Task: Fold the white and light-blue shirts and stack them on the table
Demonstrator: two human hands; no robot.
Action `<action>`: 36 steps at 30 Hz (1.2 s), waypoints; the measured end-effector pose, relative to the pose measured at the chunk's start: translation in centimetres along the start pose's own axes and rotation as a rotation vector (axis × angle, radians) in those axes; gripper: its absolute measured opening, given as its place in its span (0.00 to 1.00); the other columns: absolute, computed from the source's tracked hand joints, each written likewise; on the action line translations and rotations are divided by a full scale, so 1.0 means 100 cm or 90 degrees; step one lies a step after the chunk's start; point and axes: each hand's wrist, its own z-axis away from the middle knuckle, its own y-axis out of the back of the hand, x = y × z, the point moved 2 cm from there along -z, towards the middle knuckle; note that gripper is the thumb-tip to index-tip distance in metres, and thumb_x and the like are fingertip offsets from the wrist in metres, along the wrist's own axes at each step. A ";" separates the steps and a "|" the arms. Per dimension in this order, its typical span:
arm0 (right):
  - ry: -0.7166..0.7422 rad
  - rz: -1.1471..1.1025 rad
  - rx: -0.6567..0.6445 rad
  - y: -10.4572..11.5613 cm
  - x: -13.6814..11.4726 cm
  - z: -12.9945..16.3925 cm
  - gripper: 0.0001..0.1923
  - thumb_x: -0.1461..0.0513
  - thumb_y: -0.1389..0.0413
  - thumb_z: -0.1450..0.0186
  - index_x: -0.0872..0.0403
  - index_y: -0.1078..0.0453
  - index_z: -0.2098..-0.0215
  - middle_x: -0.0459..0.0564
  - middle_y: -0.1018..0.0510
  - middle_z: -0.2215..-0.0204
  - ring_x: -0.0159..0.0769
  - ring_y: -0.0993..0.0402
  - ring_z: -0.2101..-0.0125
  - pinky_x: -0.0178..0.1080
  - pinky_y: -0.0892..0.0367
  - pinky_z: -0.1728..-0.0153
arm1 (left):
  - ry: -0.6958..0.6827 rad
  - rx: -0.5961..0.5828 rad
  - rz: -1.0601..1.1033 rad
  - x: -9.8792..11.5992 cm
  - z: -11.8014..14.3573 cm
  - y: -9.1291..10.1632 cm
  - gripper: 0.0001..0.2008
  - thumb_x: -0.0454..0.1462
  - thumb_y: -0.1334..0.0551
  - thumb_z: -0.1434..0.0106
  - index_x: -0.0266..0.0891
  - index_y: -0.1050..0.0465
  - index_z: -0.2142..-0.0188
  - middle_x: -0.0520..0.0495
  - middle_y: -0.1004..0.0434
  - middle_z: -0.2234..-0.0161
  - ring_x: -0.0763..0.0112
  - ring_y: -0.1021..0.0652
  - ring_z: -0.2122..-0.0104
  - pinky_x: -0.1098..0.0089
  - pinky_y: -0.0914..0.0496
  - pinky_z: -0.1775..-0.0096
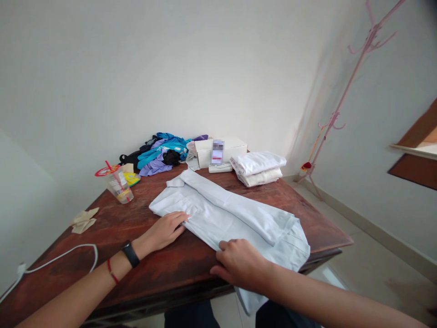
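Note:
A pale white shirt lies lengthwise across the wooden table, its collar end toward the back left. One long side is folded over on top, and a part of the cloth hangs over the front edge. My left hand rests on the shirt's near edge by the collar end, fingers stretched out over the cloth and thumb below. Farther right along the same edge, my right hand has its fingers curled over the fabric. Its fingertips are partly hidden, and the hanging cloth is below it.
Folded white clothes are stacked at the back right, beside a white box with a phone propped against it. A heap of clothes, a plastic cup, a napkin and a white cable lie leftward. A pink coat rack stands right.

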 end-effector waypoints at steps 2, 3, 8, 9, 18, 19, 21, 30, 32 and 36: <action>-0.032 -0.001 0.011 0.006 0.007 0.002 0.20 0.48 0.43 0.31 0.55 0.22 0.64 0.54 0.20 0.65 0.45 0.19 0.66 0.38 0.30 0.69 | 0.014 0.000 0.007 0.002 -0.004 0.003 0.15 0.37 0.46 0.28 0.41 0.28 0.46 0.40 0.23 0.46 0.56 0.24 0.45 0.56 0.31 0.41; -0.050 0.002 0.013 0.008 0.011 0.003 0.17 0.49 0.41 0.31 0.55 0.23 0.63 0.54 0.20 0.63 0.45 0.19 0.65 0.38 0.30 0.69 | 0.018 0.001 0.011 0.003 -0.005 0.005 0.14 0.37 0.46 0.28 0.41 0.28 0.47 0.41 0.22 0.47 0.57 0.23 0.46 0.57 0.31 0.42; -0.152 -0.002 0.004 0.012 0.030 0.014 0.08 0.69 0.45 0.33 0.56 0.28 0.56 0.54 0.20 0.60 0.43 0.19 0.63 0.36 0.34 0.70 | 0.034 0.005 0.035 0.004 -0.009 0.009 0.12 0.36 0.44 0.30 0.42 0.30 0.48 0.42 0.23 0.49 0.58 0.23 0.48 0.59 0.30 0.45; -0.172 -0.013 0.001 0.012 0.033 0.017 0.11 0.71 0.46 0.34 0.57 0.29 0.54 0.53 0.20 0.61 0.43 0.19 0.63 0.36 0.35 0.70 | 0.032 0.006 0.036 0.002 -0.008 0.009 0.14 0.36 0.43 0.30 0.43 0.32 0.45 0.42 0.24 0.47 0.58 0.24 0.47 0.59 0.31 0.43; -0.231 -0.166 -0.049 0.015 0.054 0.065 0.12 0.71 0.50 0.38 0.55 0.27 0.61 0.55 0.19 0.60 0.46 0.20 0.59 0.38 0.38 0.64 | 0.022 0.056 -0.094 -0.045 0.003 0.002 0.23 0.26 0.45 0.39 0.41 0.27 0.47 0.43 0.23 0.45 0.58 0.25 0.43 0.56 0.34 0.39; -0.241 -0.194 -0.032 0.018 0.056 0.069 0.11 0.70 0.51 0.37 0.55 0.28 0.64 0.54 0.19 0.62 0.45 0.21 0.59 0.38 0.38 0.63 | 0.030 0.065 -0.107 -0.051 0.004 0.003 0.22 0.26 0.46 0.39 0.41 0.26 0.48 0.43 0.22 0.46 0.58 0.24 0.44 0.56 0.33 0.40; -0.266 -0.252 0.017 0.023 0.060 0.077 0.10 0.69 0.53 0.36 0.54 0.30 0.66 0.52 0.20 0.65 0.43 0.22 0.60 0.38 0.39 0.63 | 0.051 0.078 -0.129 -0.059 0.005 0.006 0.21 0.26 0.47 0.38 0.40 0.25 0.49 0.41 0.21 0.48 0.57 0.23 0.47 0.55 0.31 0.42; -0.273 -0.429 0.107 0.024 0.086 0.110 0.07 0.65 0.51 0.39 0.52 0.32 0.66 0.45 0.24 0.70 0.38 0.28 0.66 0.37 0.37 0.63 | 0.043 0.050 -0.205 -0.038 0.003 0.035 0.12 0.29 0.48 0.36 0.40 0.27 0.61 0.42 0.21 0.62 0.57 0.22 0.59 0.59 0.30 0.54; -0.268 -0.492 0.112 0.025 0.096 0.121 0.08 0.62 0.49 0.38 0.53 0.28 0.65 0.47 0.23 0.67 0.40 0.27 0.63 0.38 0.35 0.61 | 0.044 0.033 -0.196 -0.033 0.002 0.044 0.12 0.29 0.49 0.37 0.40 0.28 0.60 0.43 0.21 0.62 0.57 0.22 0.60 0.61 0.30 0.55; -0.327 -0.643 0.107 0.018 0.120 0.140 0.15 0.53 0.43 0.37 0.55 0.25 0.62 0.48 0.23 0.69 0.38 0.27 0.68 0.37 0.32 0.67 | 0.060 -0.022 -0.179 -0.030 -0.010 0.060 0.11 0.31 0.48 0.37 0.42 0.28 0.62 0.46 0.21 0.67 0.59 0.21 0.64 0.64 0.31 0.60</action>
